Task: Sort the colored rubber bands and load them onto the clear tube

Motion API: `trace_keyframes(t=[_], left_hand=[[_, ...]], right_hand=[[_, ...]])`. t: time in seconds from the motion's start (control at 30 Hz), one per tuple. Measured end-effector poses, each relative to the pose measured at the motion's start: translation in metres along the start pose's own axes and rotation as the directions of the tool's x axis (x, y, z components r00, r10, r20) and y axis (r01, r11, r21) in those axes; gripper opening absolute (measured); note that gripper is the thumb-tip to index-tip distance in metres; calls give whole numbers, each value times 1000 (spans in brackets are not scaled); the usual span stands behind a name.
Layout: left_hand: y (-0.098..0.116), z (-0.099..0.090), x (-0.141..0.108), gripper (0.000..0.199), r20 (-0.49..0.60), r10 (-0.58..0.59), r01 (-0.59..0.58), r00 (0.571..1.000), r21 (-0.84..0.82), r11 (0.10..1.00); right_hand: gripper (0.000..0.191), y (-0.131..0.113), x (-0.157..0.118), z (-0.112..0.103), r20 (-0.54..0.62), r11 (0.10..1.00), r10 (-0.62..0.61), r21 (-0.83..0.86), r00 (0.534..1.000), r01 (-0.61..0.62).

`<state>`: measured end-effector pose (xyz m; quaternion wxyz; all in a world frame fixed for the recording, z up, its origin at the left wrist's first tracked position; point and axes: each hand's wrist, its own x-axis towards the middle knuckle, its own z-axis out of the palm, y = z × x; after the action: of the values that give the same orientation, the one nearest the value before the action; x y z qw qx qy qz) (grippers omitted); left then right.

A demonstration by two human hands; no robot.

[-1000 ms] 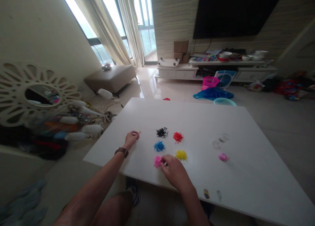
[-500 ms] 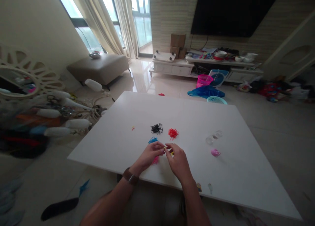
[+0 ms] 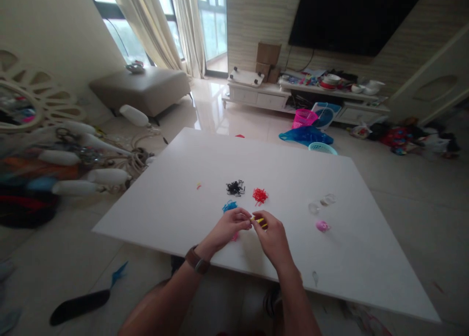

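Note:
My left hand (image 3: 231, 228) and my right hand (image 3: 271, 236) meet above the near part of the white table (image 3: 164, 199). Both are closed in a pinch, fingertips almost touching, around a tiny yellowish piece that looks like a rubber band (image 3: 252, 219). More yellow (image 3: 261, 222) shows beyond my right fingers, partly covered. Just past the hands lie piles of small rubber bands: blue (image 3: 230, 205), black (image 3: 235, 187) and red (image 3: 260, 196). A pink pile (image 3: 235, 236) peeks out below my left hand, mostly hidden.
To the right are a clear small container (image 3: 321, 204) and a pink rounded object (image 3: 323, 226). A small clear piece (image 3: 315, 277) rests at the near edge. Some tiny bands (image 3: 198, 185) lie to the left. A lamp (image 3: 135, 155) with white shades stands beside the table's left edge.
The camera view has shifted slightly. Both hands stay together in the pinch, a little further right in the picture, and more yellow shows by the right fingers.

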<state>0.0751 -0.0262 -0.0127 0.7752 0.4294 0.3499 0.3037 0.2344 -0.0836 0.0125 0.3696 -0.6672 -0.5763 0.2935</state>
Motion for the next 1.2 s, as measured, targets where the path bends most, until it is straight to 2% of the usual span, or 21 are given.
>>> trace_keyframes(t=[0.33, 0.43, 0.5, 0.57, 0.6, 0.63, 0.8, 0.87, 0.97, 1.2], left_hand=[[-6, -10, 11, 37, -50, -16, 11, 999, -96, 995], [-3, -10, 14, 34, -95, -26, 15, 995, -118, 993], [-2, -10, 14, 31, -133, -38, 17, 990, -152, 988], [0, -9, 14, 27, -154, -69, 36, 986, -208, 977], [0, -9, 14, 25, -153, -89, 51, 984, -240, 970], [0, -9, 13, 22, -149, -109, 65, 983, -272, 960], [3, -8, 13, 7, -90, -131, 84, 987, -408, 909], [4, -7, 14, 6, -79, -138, 90, 987, -438, 895], [3, -5, 16, 10, -122, -157, 89, 980, -437, 895], [8, 1, 13, 30, -138, -47, 8, 989, -272, 962]], right_hand=[[14, -3, 5, 2, -23, 999, 16, -42, 1000, -17], [15, -6, 6, 0, -117, 999, 32, 40, 993, -27], [17, -10, 6, -3, -304, 989, 66, 146, 950, -22], [20, -15, 6, -6, -507, 970, 104, 241, 855, 24], [21, -16, 6, -7, -567, 962, 118, 270, 815, 48], [22, -17, 7, -7, -583, 956, 123, 287, 803, 62], [20, -14, 9, 3, -372, 960, 86, 280, 924, 23], [18, -13, 10, 7, -339, 970, 48, 241, 940, 38], [14, -12, 10, 10, -290, 982, -7, 180, 957, 62], [11, -12, 9, 10, -179, 987, -18, 152, 984, 45]])
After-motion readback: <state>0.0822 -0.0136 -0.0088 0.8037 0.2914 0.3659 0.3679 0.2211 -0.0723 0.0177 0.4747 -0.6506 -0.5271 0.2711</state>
